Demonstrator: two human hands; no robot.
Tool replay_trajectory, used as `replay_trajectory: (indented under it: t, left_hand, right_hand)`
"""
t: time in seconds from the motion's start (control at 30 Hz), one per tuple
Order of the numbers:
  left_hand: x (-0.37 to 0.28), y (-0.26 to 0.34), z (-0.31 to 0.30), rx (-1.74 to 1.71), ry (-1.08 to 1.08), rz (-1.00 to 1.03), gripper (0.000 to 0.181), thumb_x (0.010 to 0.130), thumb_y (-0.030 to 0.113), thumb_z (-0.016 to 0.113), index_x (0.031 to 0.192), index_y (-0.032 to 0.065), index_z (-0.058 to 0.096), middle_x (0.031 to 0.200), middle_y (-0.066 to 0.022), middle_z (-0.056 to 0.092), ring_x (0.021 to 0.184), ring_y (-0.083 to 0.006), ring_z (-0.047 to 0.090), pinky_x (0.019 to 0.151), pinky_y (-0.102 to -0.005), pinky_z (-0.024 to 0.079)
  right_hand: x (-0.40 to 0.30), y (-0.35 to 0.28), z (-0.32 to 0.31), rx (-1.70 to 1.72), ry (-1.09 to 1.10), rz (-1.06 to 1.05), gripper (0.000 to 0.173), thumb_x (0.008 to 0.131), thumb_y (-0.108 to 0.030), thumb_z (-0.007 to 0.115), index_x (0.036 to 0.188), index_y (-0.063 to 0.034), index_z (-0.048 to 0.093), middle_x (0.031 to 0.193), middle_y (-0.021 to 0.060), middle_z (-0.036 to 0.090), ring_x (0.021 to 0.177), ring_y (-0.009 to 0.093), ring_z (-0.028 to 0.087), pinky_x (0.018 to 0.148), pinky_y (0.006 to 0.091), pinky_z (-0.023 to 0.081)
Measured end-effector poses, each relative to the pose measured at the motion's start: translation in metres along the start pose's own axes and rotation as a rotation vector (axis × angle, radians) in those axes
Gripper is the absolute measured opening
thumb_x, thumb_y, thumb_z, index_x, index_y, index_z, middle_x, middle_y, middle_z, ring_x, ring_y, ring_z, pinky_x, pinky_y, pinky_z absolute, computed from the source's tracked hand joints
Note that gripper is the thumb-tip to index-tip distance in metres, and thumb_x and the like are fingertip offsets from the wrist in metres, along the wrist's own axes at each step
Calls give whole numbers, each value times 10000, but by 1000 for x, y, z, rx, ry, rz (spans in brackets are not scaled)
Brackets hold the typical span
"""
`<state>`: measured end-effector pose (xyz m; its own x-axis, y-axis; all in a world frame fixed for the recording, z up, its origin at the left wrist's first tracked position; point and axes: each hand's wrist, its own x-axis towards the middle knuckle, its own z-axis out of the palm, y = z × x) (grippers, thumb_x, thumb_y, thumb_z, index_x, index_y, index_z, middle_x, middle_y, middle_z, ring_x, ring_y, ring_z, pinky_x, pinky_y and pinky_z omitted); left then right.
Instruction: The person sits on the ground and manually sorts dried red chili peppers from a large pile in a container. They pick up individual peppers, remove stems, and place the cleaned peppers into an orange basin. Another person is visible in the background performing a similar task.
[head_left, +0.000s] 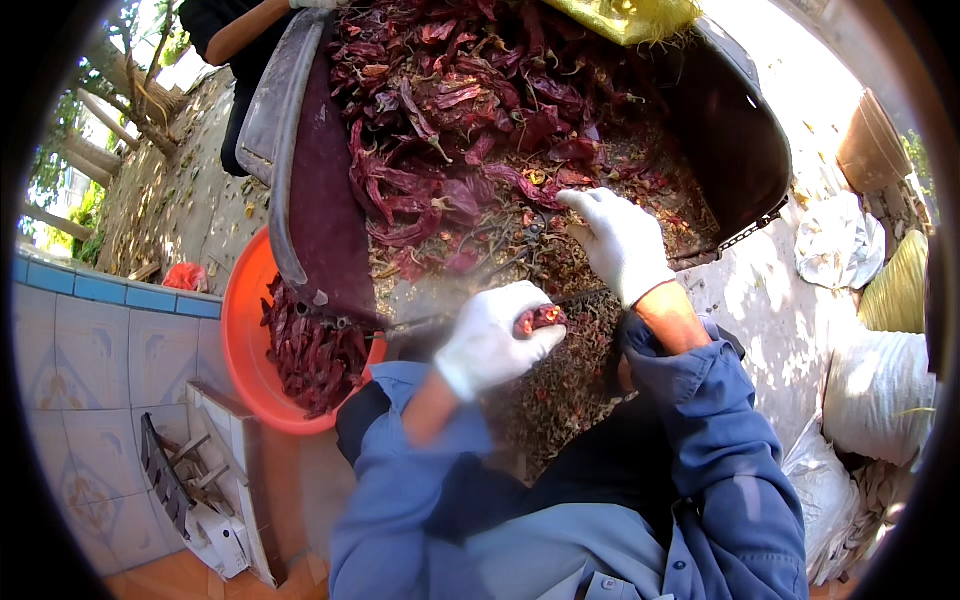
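Note:
My left hand (499, 334), in a white knit glove, is closed around dried red chili peppers (541, 320), whose open ends show beside the thumb. Farther forward and to the right, my right hand (619, 236), gloved alike, reaches over the cart bed with its fingertips at a dried red pepper (529, 186); whether it grips that pepper I cannot tell. A heap of dried red peppers (465, 97) fills the far part of the dark cart bed (322, 165), with seeds and stems strewn nearer me. An orange plastic basin (244, 360) at the left holds more dried peppers (315, 352).
Another person's arm (244, 34) shows at the top left beside the cart. A yellow woven sack (626, 19) lies on the heap. White sacks (877, 394) stand at the right, near a chain (750, 229) on the cart. Stems and debris (555, 405) lie between my legs.

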<state>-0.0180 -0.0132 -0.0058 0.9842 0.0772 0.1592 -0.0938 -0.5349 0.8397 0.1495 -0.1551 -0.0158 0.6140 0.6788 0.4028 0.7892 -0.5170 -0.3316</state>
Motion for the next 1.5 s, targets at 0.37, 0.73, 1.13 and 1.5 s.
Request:
replay_trajectory:
  t: [0.37, 0.73, 1.13, 1.5]
  left_hand:
    - [12, -3, -15, -436, 199, -191, 153, 896, -17, 647, 1047, -40, 644, 912, -92, 730, 821, -136, 685, 779, -278, 557]
    - [20, 1, -6, 370, 501, 173, 532, 740, 69, 836, 1250, 78, 684, 862, -83, 682, 710, -195, 653, 654, -307, 531]
    - [21, -4, -4, 271, 444, 225, 342, 699, 67, 797, 1032, 84, 723, 890, -111, 680, 768, -297, 676, 668, -373, 550]
    - [14, 1, -15, -116, 168, -60, 192, 826, 127, 752, 967, 1, 713, 836, -105, 703, 746, -177, 675, 703, -314, 527]
  right_hand:
    - [33, 36, 27, -235, -176, 159, 158, 873, -246, 668, 995, -169, 733, 883, 121, 718, 882, 314, 690, 762, 450, 545]
    - [3, -20, -31, 771, -362, 294, 264, 977, -233, 622, 860, 3, 644, 686, 11, 573, 660, 88, 523, 605, 275, 431]
    - [-10, -36, -41, 807, -405, 188, 295, 864, -293, 771, 894, -18, 667, 740, 92, 683, 727, 145, 671, 684, 302, 531]
    - [-16, -41, -18, 690, -63, -16, 176, 849, -178, 764, 936, -39, 701, 807, 124, 687, 729, 229, 692, 661, 322, 539]
